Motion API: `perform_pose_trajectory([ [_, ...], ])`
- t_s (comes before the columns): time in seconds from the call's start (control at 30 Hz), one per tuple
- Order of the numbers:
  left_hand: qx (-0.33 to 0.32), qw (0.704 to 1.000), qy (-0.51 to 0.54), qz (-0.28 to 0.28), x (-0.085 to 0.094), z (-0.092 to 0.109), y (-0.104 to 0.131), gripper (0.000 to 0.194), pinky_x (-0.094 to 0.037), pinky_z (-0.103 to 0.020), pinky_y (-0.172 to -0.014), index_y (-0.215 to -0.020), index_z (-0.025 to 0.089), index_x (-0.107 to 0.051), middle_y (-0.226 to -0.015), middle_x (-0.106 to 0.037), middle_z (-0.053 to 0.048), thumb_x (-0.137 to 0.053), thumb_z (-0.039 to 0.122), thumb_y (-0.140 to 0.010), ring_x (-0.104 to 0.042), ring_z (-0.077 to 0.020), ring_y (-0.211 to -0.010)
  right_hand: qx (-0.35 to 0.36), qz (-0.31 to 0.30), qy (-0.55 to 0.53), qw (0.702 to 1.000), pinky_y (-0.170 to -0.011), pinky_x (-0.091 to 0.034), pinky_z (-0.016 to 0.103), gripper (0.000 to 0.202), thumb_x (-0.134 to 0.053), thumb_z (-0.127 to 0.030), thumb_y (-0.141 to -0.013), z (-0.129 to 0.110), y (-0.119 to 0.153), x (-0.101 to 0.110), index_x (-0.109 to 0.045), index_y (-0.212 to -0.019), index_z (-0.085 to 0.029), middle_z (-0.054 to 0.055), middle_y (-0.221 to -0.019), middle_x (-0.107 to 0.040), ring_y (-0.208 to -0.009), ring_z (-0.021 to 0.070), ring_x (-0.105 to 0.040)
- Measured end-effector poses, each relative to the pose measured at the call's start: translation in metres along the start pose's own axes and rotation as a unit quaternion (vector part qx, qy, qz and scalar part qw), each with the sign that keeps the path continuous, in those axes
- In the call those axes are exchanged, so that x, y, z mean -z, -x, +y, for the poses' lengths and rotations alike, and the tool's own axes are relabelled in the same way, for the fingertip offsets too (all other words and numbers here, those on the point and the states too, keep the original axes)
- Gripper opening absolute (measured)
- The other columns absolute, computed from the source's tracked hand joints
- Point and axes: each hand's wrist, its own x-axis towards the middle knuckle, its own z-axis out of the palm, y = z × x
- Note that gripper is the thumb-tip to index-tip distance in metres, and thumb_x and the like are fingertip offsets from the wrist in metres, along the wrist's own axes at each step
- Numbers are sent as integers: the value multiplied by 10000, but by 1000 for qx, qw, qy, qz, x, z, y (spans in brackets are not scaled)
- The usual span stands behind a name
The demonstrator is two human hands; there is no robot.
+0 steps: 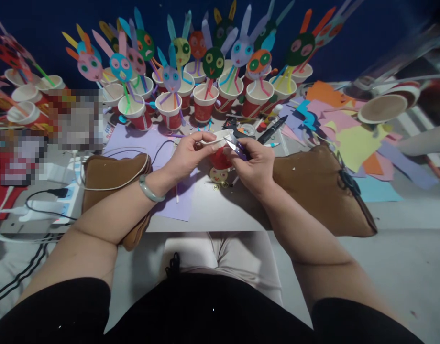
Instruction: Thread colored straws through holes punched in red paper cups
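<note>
A red paper cup (220,158) with a white rim is held between my hands above the table, partly hidden by my fingers. My left hand (196,148), with a pale bangle at its wrist, pinches the cup's rim from the left. On the other side, my right hand (255,160) is closed around purple-handled scissors (237,148). Their metal blades lie at the cup's rim, and the grip is mostly covered by my fingers. Just below the cup, a round cartoon face (220,176) with lettering shows on the tabletop.
Several red paper cups (171,117) with colourful rabbit-eared paper faces on straws stand along the back. Brown cushions (313,191) flank my arms. Coloured paper scraps (352,138) lie at right, a black marker (273,129) nearer the middle. Cables and a power strip (71,191) occupy the left.
</note>
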Motion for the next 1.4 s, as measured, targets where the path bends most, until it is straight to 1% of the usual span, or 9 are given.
perform_pose_trajectory([
  [0.2,-43,999,-26,9,0,-4,0,372,-468,-330,-1055,-831,175,-718,-1115,-715,-61,-897,480,-717,-638,-212,-1181,0,21,6,1000,-664,-469,317,200,-655,-408,-851,-1,2,-3,-697,-844,-213,35,-740,-701,-650,167,-569],
  [0.37,-70,997,-31,0,1,-8,0,327,-429,-375,-1139,-820,185,-757,-1119,-704,-71,-892,472,-742,-634,-216,-1195,13,15,8,1000,-652,-457,311,204,-640,-412,-853,1,4,-5,-701,-856,-217,33,-756,-706,-653,166,-577],
  [0.77,-93,994,-63,-8,0,-7,2,325,-534,-362,-1010,-862,206,-795,-1193,-662,-104,-876,501,-753,-612,-239,-1219,18,-54,8,998,-620,-410,299,167,-627,-375,-828,0,4,-3,-558,-894,-238,-7,-713,-595,-618,146,-482],
  [0.93,-98,991,-86,0,7,-2,-3,359,-524,-388,-1039,-838,188,-779,-1190,-673,-102,-891,509,-722,-626,-250,-1211,-20,-66,-26,997,-615,-419,308,190,-586,-419,-910,2,1,1,-532,-913,-237,-12,-700,-541,-603,139,-449],
  [1.03,-84,994,-73,20,12,1,-7,378,-515,-384,-1060,-833,172,-759,-1175,-695,-96,-900,501,-711,-643,-233,-1176,-32,-19,-55,998,-635,-436,328,252,-542,-482,-967,6,-4,5,-531,-897,-240,8,-736,-525,-654,158,-487],
  [1.13,-39,999,-9,24,15,1,-10,413,-546,-350,-1000,-889,172,-737,-1093,-727,-79,-890,518,-726,-678,-190,-1044,-18,26,-72,997,-639,-432,350,357,-470,-559,-995,9,-5,9,-530,-835,-246,19,-733,-490,-682,178,-497],
  [1.23,10,999,51,14,14,-1,-10,485,-586,-340,-901,-972,182,-709,-984,-742,-55,-886,555,-717,-695,-169,-913,-13,28,-46,998,-618,-413,357,371,-539,-600,-952,5,-4,12,-545,-821,-253,12,-706,-475,-644,171,-451],
  [1.33,19,998,61,8,13,-4,-11,507,-605,-360,-869,-979,177,-685,-957,-743,-48,-875,570,-722,-716,-183,-908,-16,18,-29,999,-594,-387,343,362,-640,-613,-897,-1,-4,14,-572,-933,-259,2,-722,-488,-630,160,-429],
  [1.4,19,998,60,7,13,-3,-11,496,-607,-364,-873,-981,175,-682,-961,-747,-47,-866,565,-736,-723,-186,-918,-8,9,-29,1000,-595,-373,330,411,-652,-654,-887,-3,-5,14,-554,-926,-257,-4,-728,-481,-640,155,-424],
])
